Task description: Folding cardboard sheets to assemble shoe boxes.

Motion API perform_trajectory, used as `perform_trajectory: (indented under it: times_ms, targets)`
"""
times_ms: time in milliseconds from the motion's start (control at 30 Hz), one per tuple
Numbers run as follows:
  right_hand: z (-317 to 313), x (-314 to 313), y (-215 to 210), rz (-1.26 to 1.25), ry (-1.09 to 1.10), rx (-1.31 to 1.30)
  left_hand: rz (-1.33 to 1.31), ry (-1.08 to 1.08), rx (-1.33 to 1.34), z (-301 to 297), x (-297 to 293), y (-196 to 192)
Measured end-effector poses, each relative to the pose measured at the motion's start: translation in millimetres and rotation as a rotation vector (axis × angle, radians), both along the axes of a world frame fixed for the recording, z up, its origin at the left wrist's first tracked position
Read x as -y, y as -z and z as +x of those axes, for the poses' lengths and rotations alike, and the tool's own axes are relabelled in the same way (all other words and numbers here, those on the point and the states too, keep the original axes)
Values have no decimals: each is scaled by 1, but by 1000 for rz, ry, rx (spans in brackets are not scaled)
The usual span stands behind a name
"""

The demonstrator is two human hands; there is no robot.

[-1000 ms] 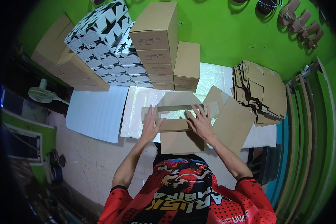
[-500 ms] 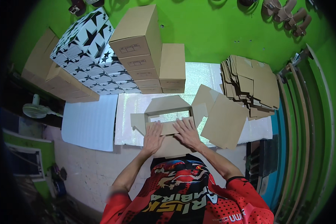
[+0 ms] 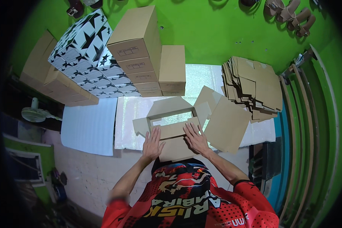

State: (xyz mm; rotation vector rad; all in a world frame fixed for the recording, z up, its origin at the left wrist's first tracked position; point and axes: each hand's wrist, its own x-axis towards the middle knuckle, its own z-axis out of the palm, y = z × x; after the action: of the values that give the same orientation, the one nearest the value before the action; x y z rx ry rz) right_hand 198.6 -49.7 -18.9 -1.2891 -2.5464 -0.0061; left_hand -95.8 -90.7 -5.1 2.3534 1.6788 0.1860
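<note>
I have both hands on a half-folded cardboard box [image 3: 171, 121], which lies at the centre of the white foam sheet [image 3: 129, 114] just in front of me. My left hand [image 3: 152, 142] lies flat on the near flap, fingers spread and pressing down; my right hand [image 3: 195, 138] does the same at about 3 o'clock from it, fingers splayed toward 11 o'clock. Neither hand pinches anything.

To do this fold well, I judge I should keep even pressure along the crease with both palms, hold the side walls square and run the flap down in one motion so it does not buckle.

At 12 o'clock stand stacked brown boxes [image 3: 140, 49], with star-patterned boxes [image 3: 85, 49] at 10 o'clock and a pile of flat cardboard blanks [image 3: 252, 81] at 2 o'clock. A loose cardboard sheet [image 3: 227, 125] lies just beside the box at 3 o'clock.

Against half a second ago, my hands sit in much the same place on the near flap; the box's open window looks a little wider, and the view has tilted slightly.
</note>
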Motion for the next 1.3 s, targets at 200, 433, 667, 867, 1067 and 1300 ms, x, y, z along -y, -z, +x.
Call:
perform_trajectory:
  times_ms: [200, 433, 667, 867, 1067, 1300]
  targets:
    - [-43, 6, -7, -210, -1, -34, -32, 74, 32, 54, -9, 4]
    - [-12, 9, -8, -185, 105, -196, -18, 95, -12, 21, -6, -1]
    - [-55, 21, -10, -192, 17, -178, 16, 108, -13, 47, -13, 0]
    - [-8, 30, -11, -215, 57, -530, -16, 90, 69, 47, -13, -8]
    - [13, -1, -7, -390, 676, -787, -12, 105, 72, 51, -19, -10]
    - [-2, -10, -22, -351, 291, -483, 6, 96, 72, 51, -17, -5]
